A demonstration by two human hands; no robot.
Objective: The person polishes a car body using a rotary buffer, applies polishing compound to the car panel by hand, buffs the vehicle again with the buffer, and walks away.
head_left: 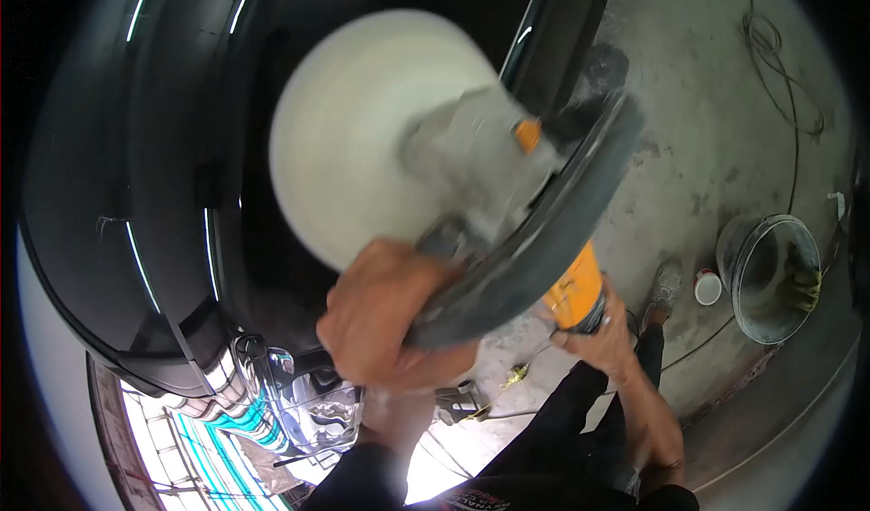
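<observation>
A power polisher with a grey head [480,153] and an orange body [575,289] is held in both hands. Its large round whitish pad [349,139] is blurred and faces the glossy black car panel [82,176]. My left hand [385,316] is closed around the polisher's front handle, by the pad's lower edge. Lower right, my right hand [603,334] wraps the rear end of the orange body. A dark curved band [544,221], partly blurred, crosses in front of the tool and hides part of it.
On the concrete floor at right stand a large bucket [748,280] with a yellowish cloth on its rim and a small white-and-red container [708,287]. A coiled cable [766,40] lies upper right. My shoe [666,289] is near the container. Shiny reflections show lower left.
</observation>
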